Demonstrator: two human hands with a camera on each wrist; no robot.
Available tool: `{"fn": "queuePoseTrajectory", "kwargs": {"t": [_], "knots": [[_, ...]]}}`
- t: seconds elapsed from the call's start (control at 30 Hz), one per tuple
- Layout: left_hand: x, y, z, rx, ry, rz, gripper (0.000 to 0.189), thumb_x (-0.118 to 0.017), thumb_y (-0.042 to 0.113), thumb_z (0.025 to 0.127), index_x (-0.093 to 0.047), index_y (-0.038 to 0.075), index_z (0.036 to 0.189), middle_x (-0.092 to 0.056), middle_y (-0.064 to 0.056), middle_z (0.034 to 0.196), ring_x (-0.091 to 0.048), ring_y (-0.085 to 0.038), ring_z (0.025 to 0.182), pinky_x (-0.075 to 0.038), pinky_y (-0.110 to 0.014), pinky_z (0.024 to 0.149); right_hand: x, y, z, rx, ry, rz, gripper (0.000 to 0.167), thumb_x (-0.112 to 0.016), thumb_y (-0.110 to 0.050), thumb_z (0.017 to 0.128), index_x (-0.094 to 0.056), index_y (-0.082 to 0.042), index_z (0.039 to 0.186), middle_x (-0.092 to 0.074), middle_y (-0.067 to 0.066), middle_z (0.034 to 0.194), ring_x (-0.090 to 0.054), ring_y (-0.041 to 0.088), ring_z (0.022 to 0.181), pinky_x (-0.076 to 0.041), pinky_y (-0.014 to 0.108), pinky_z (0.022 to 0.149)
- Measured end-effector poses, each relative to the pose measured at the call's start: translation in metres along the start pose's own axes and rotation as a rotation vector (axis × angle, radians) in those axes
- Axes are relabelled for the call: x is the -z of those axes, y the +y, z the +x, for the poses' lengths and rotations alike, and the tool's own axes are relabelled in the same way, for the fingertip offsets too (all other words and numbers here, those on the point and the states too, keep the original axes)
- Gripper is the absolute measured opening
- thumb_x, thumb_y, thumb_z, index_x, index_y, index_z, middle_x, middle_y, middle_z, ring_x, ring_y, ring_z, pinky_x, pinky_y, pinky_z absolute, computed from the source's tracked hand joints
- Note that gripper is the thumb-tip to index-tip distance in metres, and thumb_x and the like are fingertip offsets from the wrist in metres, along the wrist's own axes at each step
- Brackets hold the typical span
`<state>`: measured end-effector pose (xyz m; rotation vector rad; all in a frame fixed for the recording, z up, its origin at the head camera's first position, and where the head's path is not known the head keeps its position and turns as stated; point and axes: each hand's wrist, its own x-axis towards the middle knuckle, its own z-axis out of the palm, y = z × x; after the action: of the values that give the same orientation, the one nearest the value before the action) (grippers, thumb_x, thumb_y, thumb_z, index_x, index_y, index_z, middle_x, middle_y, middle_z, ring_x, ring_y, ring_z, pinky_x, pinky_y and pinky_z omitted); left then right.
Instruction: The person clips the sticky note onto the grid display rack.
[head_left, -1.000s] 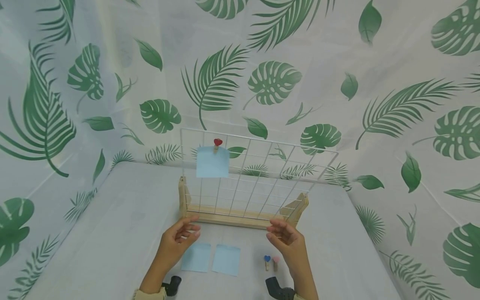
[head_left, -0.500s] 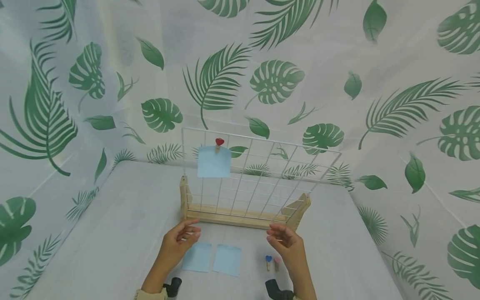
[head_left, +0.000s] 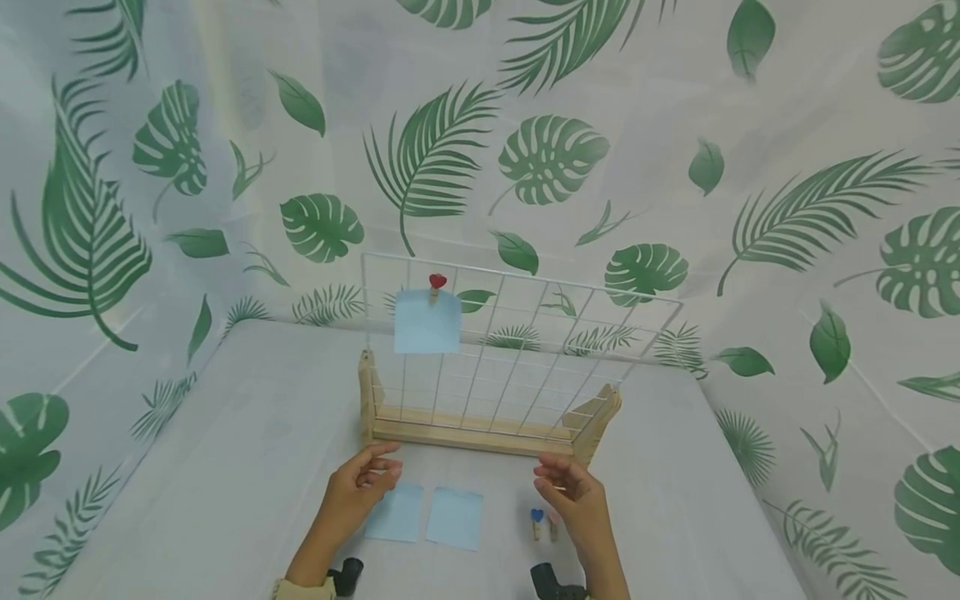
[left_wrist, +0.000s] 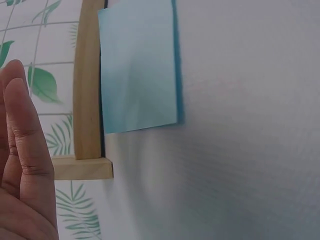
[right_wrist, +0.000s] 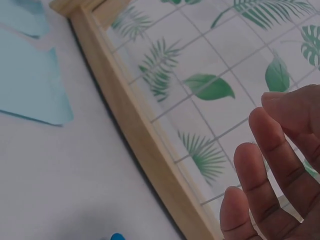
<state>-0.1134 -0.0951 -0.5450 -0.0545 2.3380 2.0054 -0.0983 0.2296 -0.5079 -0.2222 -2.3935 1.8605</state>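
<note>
My left hand point(head_left: 360, 483) hovers over the left blue paper note point(head_left: 395, 513), its fingers relaxed and holding nothing. A second blue note point(head_left: 454, 519) lies just right of it on the white table. On the other side my right hand point(head_left: 573, 487) hangs loosely curled, with nothing in its fingers. Beside it lie a small wooden clothespin with a blue heart point(head_left: 536, 523) and another with a pink heart point(head_left: 553, 527), partly hidden by the hand. Behind both hands stands a white wire grid point(head_left: 510, 358), where a red-heart clothespin point(head_left: 437, 287) holds a blue note point(head_left: 427, 322).
The grid is set in a wooden stand point(head_left: 472, 435) with raised ends at left and right. White sheeting printed with green leaves rises around the table point(head_left: 255, 417). Dark wrist mounts point(head_left: 347, 577) sit on both wrists.
Both hands have sunk very slightly toward me, away from the stand. The view has shifted a little; the notes and clothespins stay where they were.
</note>
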Motion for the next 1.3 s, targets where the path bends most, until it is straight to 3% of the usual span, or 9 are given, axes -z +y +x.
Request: {"fn": "queuePoseTrajectory", "kwargs": {"t": [0.2,0.47,0.77,0.87,0.97,1.1,1.3], "knots": [[0.0,-0.006,0.0,0.019,0.012,0.013,0.037,-0.079,0.015,0.1,-0.072,0.005,0.136,-0.078,-0.006,0.111,-0.069,-0.013,0.086,-0.056,-0.024,0.07,0.001,0.01,0.001,0.008,0.0,-0.006,0.03,-0.076,0.006,0.095,-0.068,0.013,0.123,-0.078,0.019,0.109,-0.069,0.007,0.092,-0.056,0.022,0.083],[0.0,-0.011,0.001,0.038,0.021,0.037,0.037,-0.079,0.017,0.101,-0.073,0.006,0.135,-0.078,-0.006,0.109,-0.071,-0.014,0.085,-0.059,-0.025,0.071,0.004,0.022,0.001,-0.03,-0.014,-0.07,0.028,-0.076,0.002,0.096,-0.07,0.009,0.123,-0.077,0.02,0.116,-0.067,0.005,0.098,-0.055,0.023,0.086],[0.005,-0.018,0.003,0.049,0.027,0.097,0.037,-0.078,0.021,0.102,-0.073,0.006,0.135,-0.078,-0.006,0.111,-0.073,-0.016,0.09,-0.059,-0.026,0.073,0.011,0.039,0.003,-0.019,-0.063,-0.101,0.025,-0.076,0.0,0.097,-0.071,0.008,0.12,-0.078,0.02,0.116,-0.066,0.008,0.1,-0.054,0.025,0.085],[0.008,-0.022,0.003,0.032,0.03,0.117,0.036,-0.077,0.024,0.102,-0.074,0.006,0.133,-0.077,-0.006,0.109,-0.074,-0.017,0.09,-0.059,-0.027,0.075,0.013,0.043,0.005,-0.018,-0.075,-0.11,0.024,-0.076,0.0,0.097,-0.072,0.007,0.119,-0.078,0.019,0.116,-0.067,0.009,0.101,-0.055,0.025,0.086],[0.011,-0.026,0.002,-0.024,0.039,0.147,0.035,-0.076,0.027,0.103,-0.075,0.004,0.129,-0.077,-0.008,0.107,-0.075,-0.019,0.086,-0.06,-0.031,0.075,0.015,0.048,0.006,-0.017,-0.084,-0.122,0.022,-0.076,0.002,0.096,-0.073,0.007,0.118,-0.078,0.019,0.114,-0.068,0.009,0.1,-0.055,0.027,0.087],[0.012,-0.033,0.004,-0.062,0.072,0.221,0.035,-0.075,0.03,0.102,-0.075,0.004,0.125,-0.076,-0.007,0.104,-0.068,-0.015,0.082,-0.056,-0.032,0.071,0.017,0.052,0.005,-0.022,-0.09,-0.165,0.021,-0.077,0.003,0.095,-0.074,0.005,0.115,-0.079,0.018,0.113,-0.069,0.009,0.099,-0.055,0.027,0.088],[0.012,-0.028,0.005,0.084,0.08,0.281,0.036,-0.077,0.024,0.098,-0.075,0.005,0.129,-0.073,-0.007,0.107,-0.063,-0.019,0.089,-0.051,-0.035,0.078,0.02,0.056,0.005,-0.039,-0.102,-0.225,0.024,-0.077,0.007,0.091,-0.075,0.002,0.114,-0.079,0.016,0.114,-0.07,0.015,0.103,-0.055,0.028,0.089]]}}
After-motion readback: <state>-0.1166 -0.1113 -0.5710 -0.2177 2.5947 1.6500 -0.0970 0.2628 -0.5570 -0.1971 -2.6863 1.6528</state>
